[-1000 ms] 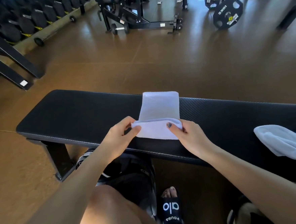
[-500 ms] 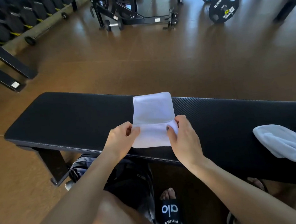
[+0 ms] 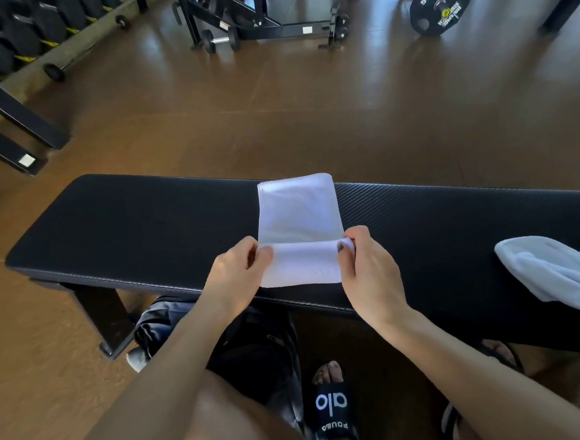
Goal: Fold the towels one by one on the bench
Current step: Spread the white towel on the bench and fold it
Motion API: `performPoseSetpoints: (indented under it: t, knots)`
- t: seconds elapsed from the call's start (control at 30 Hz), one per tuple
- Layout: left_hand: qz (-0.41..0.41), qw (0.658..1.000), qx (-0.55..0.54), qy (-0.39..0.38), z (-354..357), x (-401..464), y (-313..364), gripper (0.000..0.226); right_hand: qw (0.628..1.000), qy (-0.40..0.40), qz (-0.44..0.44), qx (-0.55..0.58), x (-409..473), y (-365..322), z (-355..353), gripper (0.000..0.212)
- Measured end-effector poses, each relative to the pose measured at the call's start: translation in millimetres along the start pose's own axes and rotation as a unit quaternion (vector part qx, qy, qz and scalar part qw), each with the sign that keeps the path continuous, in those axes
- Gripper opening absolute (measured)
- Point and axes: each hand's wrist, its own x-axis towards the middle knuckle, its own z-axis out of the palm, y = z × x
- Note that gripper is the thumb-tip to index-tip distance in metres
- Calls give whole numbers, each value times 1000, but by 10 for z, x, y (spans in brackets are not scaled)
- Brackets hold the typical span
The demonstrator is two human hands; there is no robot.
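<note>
Plainly readable on the black slide sandal [image 3: 332, 411] at the near edge of the view are the white letters "alo", with a smaller word below them that looks like "FOUEA" seen upside down. Far off at the right, a black weight plate [image 3: 440, 5] standing on the brown floor [image 3: 377, 110] carries "10KG" in white and a round yellow-and-black emblem whose lettering is too small to make out.

A white towel [image 3: 298, 215], already folded into a narrow strip, lies across the middle of the black padded bench [image 3: 138, 227]. Its long axis runs from near to far, across the width of the bench, while the bench itself stretches left to right. The far end of the towel reaches the far edge of the bench; the near end sits at the near edge and is doubled over on itself, the fold line running left to right.

The left hand [image 3: 234, 275] pinches the left end of that fold between thumb and fingers. The right hand [image 3: 367, 269] pinches the right end in the same way, thumb on top.

A loose heap of white towels [image 3: 559, 269] lies on the bench at the right, well apart from the folded one.
</note>
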Motion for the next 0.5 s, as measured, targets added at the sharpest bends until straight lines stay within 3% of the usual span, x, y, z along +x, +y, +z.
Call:
performPoseSetpoints:
  t: [0.23, 0.37, 0.5]
  knots:
    - [23, 995, 95, 32, 106, 23, -11, 14, 997, -55, 3, -53, 96, -18, -30, 19]
    - [43, 987, 148, 50, 92, 20, 20, 16, 996, -51, -10, -73, 105, -55, -54, 18]
    - [157, 956, 228, 97, 115, 42, -20, 19, 993, -53, -36, -100, 121, -34, -34, 5]
